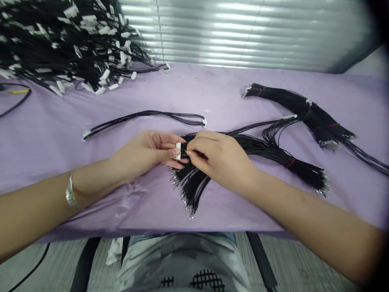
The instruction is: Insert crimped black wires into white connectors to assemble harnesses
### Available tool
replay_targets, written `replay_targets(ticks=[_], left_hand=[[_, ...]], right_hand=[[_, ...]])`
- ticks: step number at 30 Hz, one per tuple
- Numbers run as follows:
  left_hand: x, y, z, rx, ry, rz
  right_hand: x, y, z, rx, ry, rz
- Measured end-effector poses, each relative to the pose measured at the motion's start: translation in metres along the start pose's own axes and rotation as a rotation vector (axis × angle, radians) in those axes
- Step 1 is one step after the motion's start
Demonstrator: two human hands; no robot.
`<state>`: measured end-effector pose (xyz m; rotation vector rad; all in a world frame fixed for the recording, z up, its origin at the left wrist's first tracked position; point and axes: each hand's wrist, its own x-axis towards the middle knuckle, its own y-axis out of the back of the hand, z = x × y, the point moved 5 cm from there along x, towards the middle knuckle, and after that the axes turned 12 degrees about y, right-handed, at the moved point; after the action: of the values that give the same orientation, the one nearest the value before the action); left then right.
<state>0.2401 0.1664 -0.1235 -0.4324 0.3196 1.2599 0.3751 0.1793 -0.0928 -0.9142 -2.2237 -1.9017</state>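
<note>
My left hand [148, 152] pinches a small white connector [178, 150] between thumb and fingertips. My right hand [220, 158] meets it from the right, fingers closed on thin black wires at the connector. Both hands hover over a bundle of black wires [261, 152] with metal-tipped ends, tied by a red band and fanned out toward me on the purple table cover [45, 138]. A silver bracelet sits on my left wrist.
A finished black cable with white connectors [142, 118] lies just beyond my hands. A large heap of such cables [67, 40] fills the far left. More tied wire bundles [306, 111] lie at the right. A ribbed metal wall stands behind.
</note>
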Motion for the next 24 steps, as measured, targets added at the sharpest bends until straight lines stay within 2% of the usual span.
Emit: replay_targets(ticks=[6, 11, 12, 14, 16, 18, 21, 24], left_hand=[[0.0, -0.001, 0.001, -0.011, 0.011, 0.007], [-0.006, -0.001, 0.005, -0.077, 0.018, 0.064], [-0.007, 0.0, 0.006, -0.111, 0.007, 0.059], [-0.007, 0.001, 0.006, -0.167, 0.005, 0.027], [-0.005, 0.002, 0.005, -0.198, 0.024, -0.001], [-0.003, 0.004, 0.003, -0.198, 0.051, -0.007], [-0.002, 0.006, 0.001, -0.171, 0.068, 0.0], [-0.001, 0.006, 0.001, -0.167, 0.078, -0.008]], right_hand=[[-0.002, 0.001, -0.001, -0.023, 0.033, 0.014], [-0.004, 0.035, -0.012, -0.153, 0.204, 0.139], [-0.004, 0.039, -0.013, -0.12, 0.229, 0.101], [-0.004, 0.038, -0.016, -0.002, 0.307, -0.068], [-0.005, 0.031, -0.017, 0.1, 0.375, -0.247], [-0.007, 0.021, -0.016, 0.15, 0.361, -0.373], [-0.008, 0.011, -0.014, 0.194, 0.299, -0.476], [-0.007, 0.011, -0.015, 0.233, 0.276, -0.483]])
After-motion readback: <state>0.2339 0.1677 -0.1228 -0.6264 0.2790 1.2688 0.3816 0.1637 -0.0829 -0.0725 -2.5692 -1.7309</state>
